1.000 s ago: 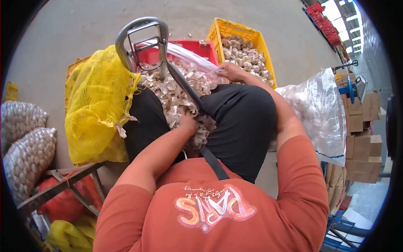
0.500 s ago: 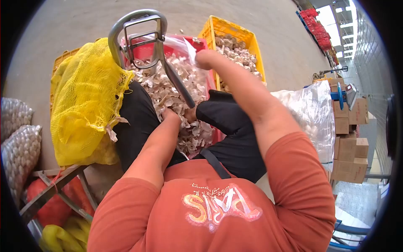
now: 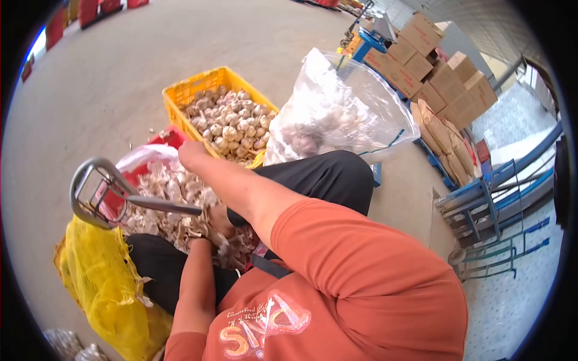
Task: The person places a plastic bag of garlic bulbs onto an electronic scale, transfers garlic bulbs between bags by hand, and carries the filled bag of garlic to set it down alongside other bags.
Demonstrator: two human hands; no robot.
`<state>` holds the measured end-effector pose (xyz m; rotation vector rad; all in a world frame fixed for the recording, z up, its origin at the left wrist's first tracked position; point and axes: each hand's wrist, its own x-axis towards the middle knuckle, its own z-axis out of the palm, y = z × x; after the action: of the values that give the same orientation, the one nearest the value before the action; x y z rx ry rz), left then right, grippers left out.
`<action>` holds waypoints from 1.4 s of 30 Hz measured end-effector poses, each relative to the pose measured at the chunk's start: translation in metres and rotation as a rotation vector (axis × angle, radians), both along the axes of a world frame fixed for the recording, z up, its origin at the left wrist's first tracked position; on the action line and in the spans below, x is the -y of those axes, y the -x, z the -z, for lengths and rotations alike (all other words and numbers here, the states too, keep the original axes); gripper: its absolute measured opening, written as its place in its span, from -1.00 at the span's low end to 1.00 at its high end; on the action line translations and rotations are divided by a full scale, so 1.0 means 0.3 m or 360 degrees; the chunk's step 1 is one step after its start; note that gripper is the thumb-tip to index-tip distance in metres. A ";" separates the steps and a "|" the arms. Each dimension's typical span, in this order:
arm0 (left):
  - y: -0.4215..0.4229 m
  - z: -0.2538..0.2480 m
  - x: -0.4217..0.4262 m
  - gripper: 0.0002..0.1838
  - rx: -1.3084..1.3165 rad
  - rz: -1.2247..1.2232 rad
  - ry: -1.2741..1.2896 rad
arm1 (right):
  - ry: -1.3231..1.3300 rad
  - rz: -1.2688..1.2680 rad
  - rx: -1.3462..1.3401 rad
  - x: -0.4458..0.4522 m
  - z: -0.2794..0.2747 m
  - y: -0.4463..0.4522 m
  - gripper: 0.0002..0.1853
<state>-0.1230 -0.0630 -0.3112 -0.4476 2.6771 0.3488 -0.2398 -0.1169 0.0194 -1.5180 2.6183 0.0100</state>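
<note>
My right hand (image 3: 191, 154) is closed at the far rim of a red crate (image 3: 174, 137), on the edge of its whitish plastic liner (image 3: 144, 157); its fingertips are hidden. Dry garlic skins (image 3: 174, 180) fill this crate. Down among the skins is my left hand (image 3: 198, 242), its fingers buried from sight. Close by, what looks like a foot (image 3: 221, 221) shows below a black trouser leg. The grey metal loop handle (image 3: 135, 201), like that of a pallet truck, stretches over the near left part of the crate.
Beyond the red crate stands a yellow crate (image 3: 198, 78) of garlic bulbs (image 3: 232, 120). A clear plastic sack (image 3: 325, 102) is right of it, a yellow mesh sack (image 3: 102, 283) at my left. Cardboard boxes (image 3: 421, 66) and blue metal frames (image 3: 481, 210) are farther right.
My view has turned to the right, so the crates and handle appear farther left. My right hand stays by the liner at the red crate. My left hand is still down in the skins.
</note>
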 end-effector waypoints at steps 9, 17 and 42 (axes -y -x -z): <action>-0.188 -0.090 0.144 -0.50 -0.0008 -0.0242 -0.0642 | 0.0453 0.0205 0.0286 -0.029 0.190 0.043 -0.74; -0.197 -0.562 0.007 -0.64 0.0264 -0.0715 -0.0302 | -0.0059 -0.0078 0.0415 -0.010 0.223 0.061 -0.72; -0.224 -0.736 -0.004 -0.61 0.0484 -0.0783 -0.0014 | -0.0049 0.0065 0.0326 -0.089 0.135 0.038 -0.69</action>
<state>-0.0558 -0.0617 -0.0903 -1.0684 2.2459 0.3934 -0.2513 -0.0901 -0.0210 -1.3756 2.4754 -0.1029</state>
